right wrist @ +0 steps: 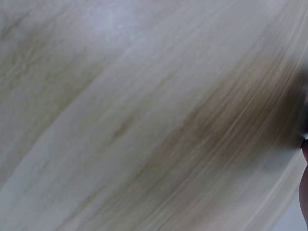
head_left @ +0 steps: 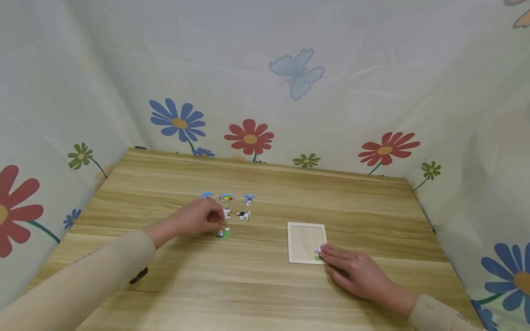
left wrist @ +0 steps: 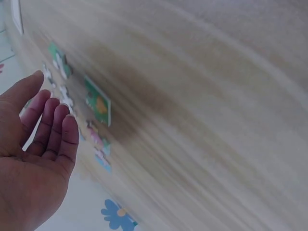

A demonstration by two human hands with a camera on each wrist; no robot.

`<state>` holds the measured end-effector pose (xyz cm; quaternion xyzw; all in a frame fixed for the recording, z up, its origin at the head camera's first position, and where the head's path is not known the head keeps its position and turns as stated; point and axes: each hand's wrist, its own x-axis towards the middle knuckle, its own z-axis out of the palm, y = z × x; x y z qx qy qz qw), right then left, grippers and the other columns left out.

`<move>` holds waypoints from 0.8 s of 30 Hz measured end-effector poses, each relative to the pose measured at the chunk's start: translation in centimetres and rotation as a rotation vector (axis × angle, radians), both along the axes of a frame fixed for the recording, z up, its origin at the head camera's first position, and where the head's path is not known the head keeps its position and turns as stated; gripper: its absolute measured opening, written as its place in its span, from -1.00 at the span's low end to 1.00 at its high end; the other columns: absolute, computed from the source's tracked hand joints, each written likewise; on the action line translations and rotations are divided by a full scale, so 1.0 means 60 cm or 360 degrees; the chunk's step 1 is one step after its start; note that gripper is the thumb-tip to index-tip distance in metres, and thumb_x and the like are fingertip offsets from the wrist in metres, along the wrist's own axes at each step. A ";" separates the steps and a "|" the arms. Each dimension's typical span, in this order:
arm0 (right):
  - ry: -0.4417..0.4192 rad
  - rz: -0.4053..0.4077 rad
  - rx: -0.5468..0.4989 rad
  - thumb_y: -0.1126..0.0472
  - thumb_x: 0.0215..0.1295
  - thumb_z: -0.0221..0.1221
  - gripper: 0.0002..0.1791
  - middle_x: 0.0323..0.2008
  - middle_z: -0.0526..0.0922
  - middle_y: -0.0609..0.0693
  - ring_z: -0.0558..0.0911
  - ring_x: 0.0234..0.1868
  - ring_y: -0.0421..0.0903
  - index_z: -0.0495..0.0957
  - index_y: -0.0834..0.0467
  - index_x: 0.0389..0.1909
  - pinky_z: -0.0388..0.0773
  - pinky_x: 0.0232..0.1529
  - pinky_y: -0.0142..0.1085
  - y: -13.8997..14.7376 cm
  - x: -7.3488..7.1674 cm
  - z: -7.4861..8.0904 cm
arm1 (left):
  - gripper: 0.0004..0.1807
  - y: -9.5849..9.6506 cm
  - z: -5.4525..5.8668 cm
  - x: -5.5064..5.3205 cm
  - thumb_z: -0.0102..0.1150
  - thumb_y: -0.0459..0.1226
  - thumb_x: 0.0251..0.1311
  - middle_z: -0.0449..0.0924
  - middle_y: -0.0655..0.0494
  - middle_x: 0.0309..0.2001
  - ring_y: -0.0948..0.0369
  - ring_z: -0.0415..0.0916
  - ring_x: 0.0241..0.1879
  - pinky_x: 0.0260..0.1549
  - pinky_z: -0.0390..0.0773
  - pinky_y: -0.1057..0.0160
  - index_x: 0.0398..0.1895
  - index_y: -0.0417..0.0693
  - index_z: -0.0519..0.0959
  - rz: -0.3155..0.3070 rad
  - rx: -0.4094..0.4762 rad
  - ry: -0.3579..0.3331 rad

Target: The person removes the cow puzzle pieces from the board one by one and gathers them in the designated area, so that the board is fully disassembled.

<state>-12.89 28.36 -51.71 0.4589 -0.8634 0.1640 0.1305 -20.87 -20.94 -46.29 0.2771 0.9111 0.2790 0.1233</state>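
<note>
My left hand (head_left: pixel 200 217) hovers over a group of jigsaw pieces left of centre, thumb and fingers loosely bent. Nothing shows between them in the left wrist view. Close by are a black-and-white piece (head_left: pixel 244 214), a green-and-white piece (head_left: pixel 225 234) and, in the left wrist view, a green piece with an orange patch (left wrist: pixel 99 103). My right hand (head_left: pixel 358 273) rests its extended fingertips at the lower right corner of a pale puzzle tray (head_left: pixel 289 243). Under those fingertips, partly hidden, lies a purple-and-green piece (head_left: pixel 317 252) inside the tray.
Blue-topped pieces, one with a red spot (head_left: pixel 227 198), form a row at the back of the group. The wood-grain table (head_left: pixel 248 289) ends at a flower-printed cloth (head_left: pixel 339 110) behind and on both sides. A dark strap-like thing (head_left: pixel 138 276) shows beside the left sleeve.
</note>
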 end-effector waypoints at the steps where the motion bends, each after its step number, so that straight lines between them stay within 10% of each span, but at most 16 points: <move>1: -0.0001 -0.0003 0.0001 0.17 0.31 0.43 -0.47 0.30 0.69 0.05 0.70 0.26 0.00 0.68 0.16 0.30 0.70 0.09 -0.08 0.000 0.000 0.001 | -0.90 0.000 0.003 -0.003 0.50 -0.28 0.28 0.60 0.29 -0.35 0.26 0.50 -0.32 -0.25 0.58 0.22 -0.30 0.06 0.71 0.0012 0.0004 0.0008; 14: -0.0020 -0.0018 0.0028 0.17 0.29 0.45 -0.46 0.29 0.69 0.05 0.70 0.27 -0.01 0.68 0.17 0.29 0.69 0.11 -0.08 0.001 0.002 0.003 | -0.94 0.029 0.050 -0.028 0.46 -0.26 0.32 0.64 0.26 -0.33 0.24 0.51 -0.31 -0.22 0.59 0.19 -0.25 0.02 0.72 0.0031 -0.0012 0.0074; 24: -0.0009 0.0003 0.0000 0.20 0.27 0.46 -0.50 0.23 0.73 0.05 0.73 0.21 -0.03 0.72 0.14 0.25 0.73 0.03 -0.06 -0.003 -0.007 0.005 | -0.93 0.107 0.043 -0.032 0.46 -0.26 0.33 0.60 0.26 -0.33 0.22 0.50 -0.30 -0.22 0.57 0.24 -0.28 0.06 0.71 -0.0093 0.0037 0.0017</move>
